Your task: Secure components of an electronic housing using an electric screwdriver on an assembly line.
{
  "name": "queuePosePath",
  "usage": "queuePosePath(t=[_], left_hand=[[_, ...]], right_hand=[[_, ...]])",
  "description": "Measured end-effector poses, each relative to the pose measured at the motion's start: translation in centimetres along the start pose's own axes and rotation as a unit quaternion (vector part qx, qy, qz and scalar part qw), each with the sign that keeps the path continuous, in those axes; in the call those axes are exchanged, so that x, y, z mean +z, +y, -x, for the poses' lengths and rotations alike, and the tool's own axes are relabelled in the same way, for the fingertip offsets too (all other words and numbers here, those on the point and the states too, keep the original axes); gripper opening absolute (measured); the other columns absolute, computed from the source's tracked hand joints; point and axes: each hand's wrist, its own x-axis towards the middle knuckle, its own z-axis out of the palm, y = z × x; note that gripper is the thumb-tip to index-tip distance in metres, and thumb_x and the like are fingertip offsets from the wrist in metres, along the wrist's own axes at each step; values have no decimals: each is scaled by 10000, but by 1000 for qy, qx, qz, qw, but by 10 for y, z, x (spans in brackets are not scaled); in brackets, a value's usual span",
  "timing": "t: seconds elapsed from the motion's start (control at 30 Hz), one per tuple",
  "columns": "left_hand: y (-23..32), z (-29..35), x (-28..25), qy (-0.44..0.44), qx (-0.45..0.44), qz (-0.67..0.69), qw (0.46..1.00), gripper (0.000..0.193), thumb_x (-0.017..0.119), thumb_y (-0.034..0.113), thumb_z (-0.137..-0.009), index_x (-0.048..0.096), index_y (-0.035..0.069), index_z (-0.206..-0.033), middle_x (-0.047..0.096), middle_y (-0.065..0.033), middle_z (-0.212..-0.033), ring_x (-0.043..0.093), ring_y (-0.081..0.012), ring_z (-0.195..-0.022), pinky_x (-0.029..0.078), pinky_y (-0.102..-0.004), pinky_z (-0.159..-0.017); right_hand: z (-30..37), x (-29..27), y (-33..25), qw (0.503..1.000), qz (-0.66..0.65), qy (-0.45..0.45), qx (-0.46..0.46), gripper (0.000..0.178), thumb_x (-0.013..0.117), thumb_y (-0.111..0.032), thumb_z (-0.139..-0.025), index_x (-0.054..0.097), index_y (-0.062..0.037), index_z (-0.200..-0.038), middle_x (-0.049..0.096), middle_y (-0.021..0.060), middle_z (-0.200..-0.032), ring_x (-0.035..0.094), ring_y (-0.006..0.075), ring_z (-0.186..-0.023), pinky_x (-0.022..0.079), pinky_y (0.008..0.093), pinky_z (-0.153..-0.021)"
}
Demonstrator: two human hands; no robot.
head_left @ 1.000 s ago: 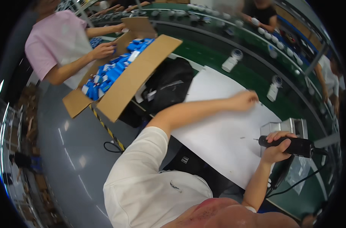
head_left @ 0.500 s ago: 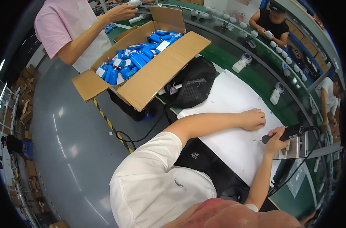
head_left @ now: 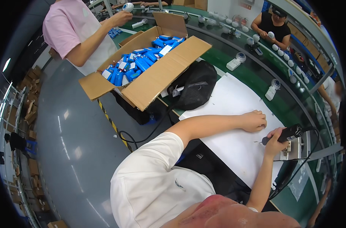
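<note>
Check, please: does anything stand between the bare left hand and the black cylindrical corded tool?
Nothing visible stands between the bare left hand and the tip of the black cylindrical corded tool; only the flat white sheet shows there. The right hand is closed around the tool's body, covering part of it.

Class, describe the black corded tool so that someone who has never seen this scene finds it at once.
Find the large white sheet on the green work surface, then look to its right side. There the person's right hand grips a black cylindrical corded tool. Its black body and thin, left-pointing tip distinguish it from the white, round-headed devices beyond the sheet.
</note>
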Motion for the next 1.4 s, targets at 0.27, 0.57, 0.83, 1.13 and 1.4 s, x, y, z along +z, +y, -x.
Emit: queuePosePath(t=[0.27,0.57,0.83,1.13,1.4], left_hand=[[6,-6,-4,-12,-3,-1,1000,142,557,189,-881,663,116,-942,590,-84,-991,537,-268,-953,405,-362,-919],[2,-9,-3,-25,-9,-6,1000,147,564,188,-887,667,111,-960,597,-82,-1020,536,-261,-976,404,-358,-936],[2,-14,5,-8,2,7,1000,141,576,173,-864,667,103,-946,604,-86,-981,551,-270,-949,415,-365,-915],[7,-27,0,-31,-31,62,997,205,601,159,-858,634,85,-1047,616,-83,-1027,568,-257,-924,424,-343,-874],[31,-81,-1,-55,-41,316,946,228,671,188,-851,673,108,-1064,614,-55,-1018,538,-199,-882,447,-287,-795]], right_hand=[[1,-5,1,1000,-2,12,16,137,535,-114,-927,464,-35,-1014,488,15,-590,472,105,-472,405,202,-491],[-1,-5,0,1000,-10,5,19,156,552,-119,-912,451,-39,-999,502,27,-602,494,112,-483,428,214,-513],[-3,-21,13,999,-22,-19,30,195,568,-103,-897,452,-29,-1034,534,36,-644,505,119,-501,443,224,-518],[-2,-30,27,997,-70,-29,-5,277,629,25,-806,481,-31,-1034,577,68,-719,521,135,-514,462,243,-508],[-44,-79,-36,973,-210,27,-96,364,491,-438,-937,486,-103,-1081,441,48,-610,423,141,-425,381,291,-402]])
